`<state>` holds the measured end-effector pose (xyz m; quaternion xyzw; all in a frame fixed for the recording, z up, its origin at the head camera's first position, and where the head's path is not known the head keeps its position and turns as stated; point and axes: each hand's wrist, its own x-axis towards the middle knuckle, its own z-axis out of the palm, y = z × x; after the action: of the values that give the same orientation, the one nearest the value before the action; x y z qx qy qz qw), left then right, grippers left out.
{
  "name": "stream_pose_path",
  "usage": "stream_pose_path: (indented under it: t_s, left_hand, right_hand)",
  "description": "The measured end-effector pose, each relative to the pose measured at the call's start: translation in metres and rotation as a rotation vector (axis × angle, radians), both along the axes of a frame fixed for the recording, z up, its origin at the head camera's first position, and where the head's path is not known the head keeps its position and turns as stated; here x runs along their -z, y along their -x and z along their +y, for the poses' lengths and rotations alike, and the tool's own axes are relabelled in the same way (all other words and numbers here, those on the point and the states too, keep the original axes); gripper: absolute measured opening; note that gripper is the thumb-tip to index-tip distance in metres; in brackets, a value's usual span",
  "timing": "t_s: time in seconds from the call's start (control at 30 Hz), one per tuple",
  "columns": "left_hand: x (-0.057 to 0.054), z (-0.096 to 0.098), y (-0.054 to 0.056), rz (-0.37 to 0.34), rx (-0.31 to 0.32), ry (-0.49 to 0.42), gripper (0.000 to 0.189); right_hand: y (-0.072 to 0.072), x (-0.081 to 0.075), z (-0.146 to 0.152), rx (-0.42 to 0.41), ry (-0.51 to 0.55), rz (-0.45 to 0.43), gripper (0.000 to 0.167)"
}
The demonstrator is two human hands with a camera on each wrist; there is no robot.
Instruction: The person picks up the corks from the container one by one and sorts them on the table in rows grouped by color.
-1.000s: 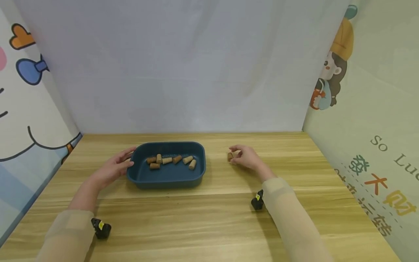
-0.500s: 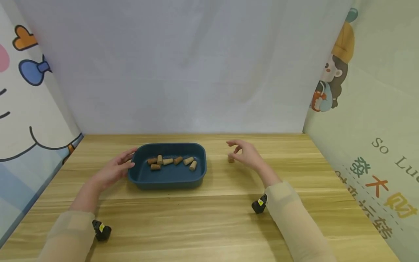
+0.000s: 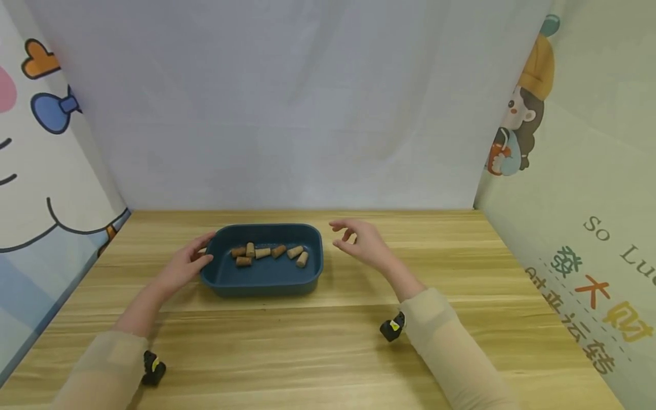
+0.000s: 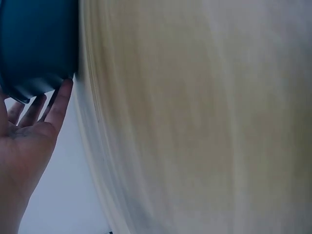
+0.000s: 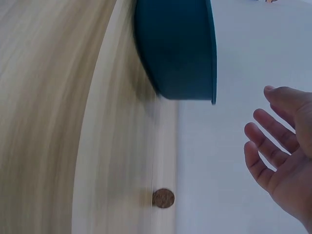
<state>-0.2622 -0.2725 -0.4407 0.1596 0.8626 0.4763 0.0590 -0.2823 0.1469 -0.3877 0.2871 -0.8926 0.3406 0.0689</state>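
A dark blue tray (image 3: 261, 289) stands on the table, with several corks (image 3: 262, 253) lying inside it. My left hand (image 3: 180, 267) is at the tray's left end, and in the left wrist view its fairly straight fingers (image 4: 59, 105) rest against the end wall. Raised above the table just right of the tray is my right hand (image 3: 363, 245), fingers loosely bent and nothing between them. The right wrist view has a single cork (image 5: 163, 198) on the table, below this hand and apart from it; the hand hides that cork in the head view.
A wood-grain table (image 3: 287, 353) carries everything. Its far edge meets a pale cloth backdrop (image 3: 307, 114), and printed cloths (image 3: 564, 171) hang at both sides. Each wrist wears a small black camera (image 3: 392, 327).
My right hand has let go of the lone cork, lifted, and moved left toward the tray, leaving the cork on the table. The left hand stays at the tray's end.
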Motion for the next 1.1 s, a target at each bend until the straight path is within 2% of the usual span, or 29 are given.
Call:
stream_pose_path:
  t_s: [0.27,0.5,0.7,1.0,1.1]
  left_hand:
    - [-0.002,0.0,0.0,0.048,0.001,0.081,0.059]
    - [-0.003,0.0,0.0,0.06,0.02,0.118,0.059]
    - [-0.005,0.0,-0.002,0.057,0.021,0.127,0.059]
    - [-0.006,0.002,-0.003,0.063,0.01,0.129,0.059]
    - [-0.007,0.003,-0.003,0.065,0.01,0.13,0.059]
  right_hand:
    - [-0.004,-0.002,-0.026,-0.009,0.037,-0.02,0.035]
    - [-0.009,-0.002,-0.051,-0.046,0.069,-0.022,0.032]
    - [-0.004,0.007,-0.072,-0.053,0.029,-0.01,0.035]
    - [0.005,0.015,-0.092,-0.039,0.008,-0.112,0.037]
    - [0.009,0.017,-0.098,-0.033,-0.031,-0.134,0.038]
